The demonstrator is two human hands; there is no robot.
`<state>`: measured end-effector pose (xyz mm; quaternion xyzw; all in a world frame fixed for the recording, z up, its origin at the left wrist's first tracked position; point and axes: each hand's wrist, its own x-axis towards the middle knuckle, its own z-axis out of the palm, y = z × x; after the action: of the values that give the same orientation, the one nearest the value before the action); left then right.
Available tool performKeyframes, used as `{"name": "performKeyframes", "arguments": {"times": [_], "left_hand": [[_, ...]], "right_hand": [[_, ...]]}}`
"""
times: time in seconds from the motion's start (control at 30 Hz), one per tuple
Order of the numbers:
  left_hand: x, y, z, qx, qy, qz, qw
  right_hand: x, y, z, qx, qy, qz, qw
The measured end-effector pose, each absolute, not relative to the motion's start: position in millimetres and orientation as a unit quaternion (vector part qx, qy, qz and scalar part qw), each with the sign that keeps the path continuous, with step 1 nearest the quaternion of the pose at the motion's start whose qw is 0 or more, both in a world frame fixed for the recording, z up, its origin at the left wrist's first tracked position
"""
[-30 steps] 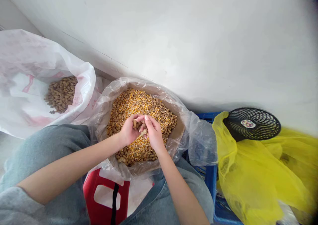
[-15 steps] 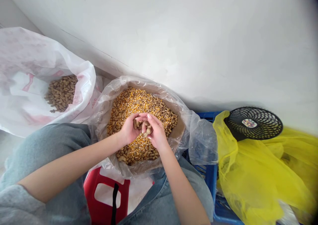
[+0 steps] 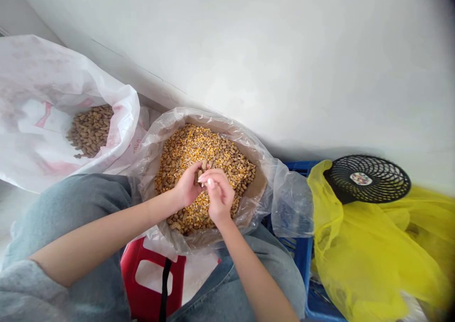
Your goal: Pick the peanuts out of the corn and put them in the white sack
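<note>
A clear plastic bag (image 3: 149, 156) on my lap is full of yellow corn kernels mixed with brown peanuts (image 3: 185, 149). Both hands meet over its middle. My left hand (image 3: 188, 187) is cupped and closed around several peanuts. My right hand (image 3: 217, 196) is curled beside it, fingertips pinched at the left hand's peanuts. What sits inside the right palm is hidden.
A white plastic bag (image 3: 42, 61) at the left holds a heap of peanuts (image 3: 90, 130). A red stool (image 3: 135, 289) shows between my knees. At the right are a blue crate (image 3: 302, 255), a yellow bag (image 3: 369, 260) and a black fan grille (image 3: 368, 179). A white wall runs behind.
My right hand has turned over and curled inward against the left hand. The left hand stays cupped over the bag with its peanuts.
</note>
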<state>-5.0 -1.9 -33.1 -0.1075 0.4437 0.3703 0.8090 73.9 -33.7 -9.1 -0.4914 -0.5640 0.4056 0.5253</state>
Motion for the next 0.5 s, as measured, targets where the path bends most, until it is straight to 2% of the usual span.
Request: {"name": "performKeyframes", "arguments": {"times": [0.17, 0.37, 0.5], "left_hand": [[-4.4, -28.5, -41.8, -0.057, 0.472, 0.376, 0.795], [10.8, -73.5, -45.3, 0.030, 0.528, 0.549, 0.648], [2.7, -50.2, -42.5, 0.034, 0.516, 0.469, 0.716]], "right_hand": [[60.4, -47.8, -24.3, -0.440, -0.737, 0.294, 0.420], [59.6, -50.2, -34.9, -0.435, -0.799, 0.236, 0.340], [63.5, -47.2, -32.4, -0.424, -0.795, 0.253, 0.351]]}}
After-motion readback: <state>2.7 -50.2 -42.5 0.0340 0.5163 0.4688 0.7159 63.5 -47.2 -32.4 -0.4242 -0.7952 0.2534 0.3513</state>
